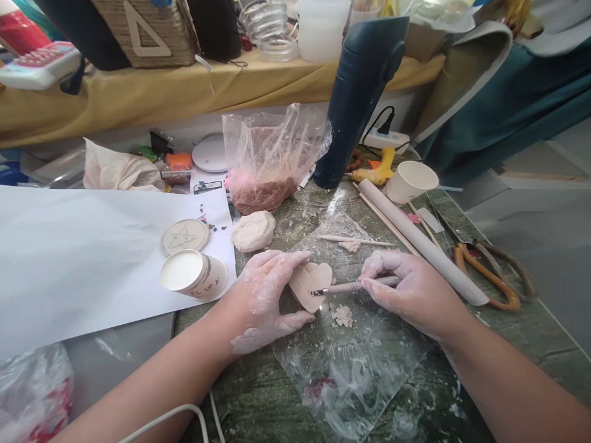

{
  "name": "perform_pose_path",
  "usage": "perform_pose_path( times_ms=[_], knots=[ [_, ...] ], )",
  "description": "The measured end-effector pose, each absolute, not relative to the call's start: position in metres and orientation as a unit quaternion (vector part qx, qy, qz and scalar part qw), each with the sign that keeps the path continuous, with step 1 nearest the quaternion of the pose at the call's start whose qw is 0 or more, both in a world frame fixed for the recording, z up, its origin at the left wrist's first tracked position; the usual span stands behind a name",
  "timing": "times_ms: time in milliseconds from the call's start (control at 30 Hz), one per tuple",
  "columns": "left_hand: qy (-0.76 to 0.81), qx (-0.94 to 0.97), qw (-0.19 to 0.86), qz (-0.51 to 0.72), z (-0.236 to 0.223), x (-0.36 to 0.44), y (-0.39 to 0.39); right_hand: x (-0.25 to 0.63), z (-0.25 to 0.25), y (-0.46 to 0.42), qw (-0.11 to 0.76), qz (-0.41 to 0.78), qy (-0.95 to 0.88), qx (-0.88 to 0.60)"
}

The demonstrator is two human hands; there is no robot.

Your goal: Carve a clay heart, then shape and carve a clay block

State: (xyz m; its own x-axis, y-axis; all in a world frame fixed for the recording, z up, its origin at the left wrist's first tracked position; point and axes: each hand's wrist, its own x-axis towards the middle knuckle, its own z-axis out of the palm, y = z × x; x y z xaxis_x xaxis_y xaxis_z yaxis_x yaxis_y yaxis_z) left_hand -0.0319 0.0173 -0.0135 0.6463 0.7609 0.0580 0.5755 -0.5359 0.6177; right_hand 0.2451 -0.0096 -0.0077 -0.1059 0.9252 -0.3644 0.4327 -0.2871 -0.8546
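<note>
My left hand [272,295], dusted white, curves its fingers and thumb around the edge of a flat, pale clay heart [308,280]. The heart rests on a clear plastic sheet [360,369]. In my right hand [406,286] a slim carving tool [348,287] is pinched, its metal tip touching the heart's face. Crumbled clay scraps [341,315] lie just below the tool. Beyond the heart sit a round lump of pale clay [253,231] and a thin pointed stick [353,240].
A paper cup [194,275] and a star-marked disc [185,237] stand on white paper at left. Behind are bagged reddish clay [263,191] and a dark blue bottle [364,92]. A rolling pin [422,243], scissors [489,271] and a yellow glue gun [381,167] lie at right.
</note>
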Motion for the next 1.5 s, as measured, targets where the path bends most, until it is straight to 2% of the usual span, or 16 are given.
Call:
perform_pose_path(
  times_ms=[367,633,867,1100,1400,1500],
  knots=[
    [0.385,0.862,0.284,0.166,-0.013,-0.032,0.017,0.245,-0.011,-0.01,0.273,0.503,-0.533,-0.624],
    [0.395,0.857,0.29,0.157,-0.01,-0.031,0.017,0.245,-0.006,-0.01,0.225,0.527,-0.547,-0.61],
    [0.391,0.859,0.287,0.162,-0.011,-0.032,0.017,0.242,-0.007,-0.009,0.252,0.508,-0.546,-0.617],
    [0.391,0.86,0.288,0.16,-0.013,-0.033,0.017,0.242,-0.005,-0.01,0.22,0.518,-0.564,-0.604],
    [0.388,0.862,0.285,0.16,-0.012,-0.032,0.018,0.249,-0.006,-0.008,0.239,0.515,-0.579,-0.584],
    [0.388,0.863,0.28,0.162,-0.014,-0.033,0.017,0.265,-0.01,-0.018,0.289,0.486,-0.605,-0.56]
  ],
)
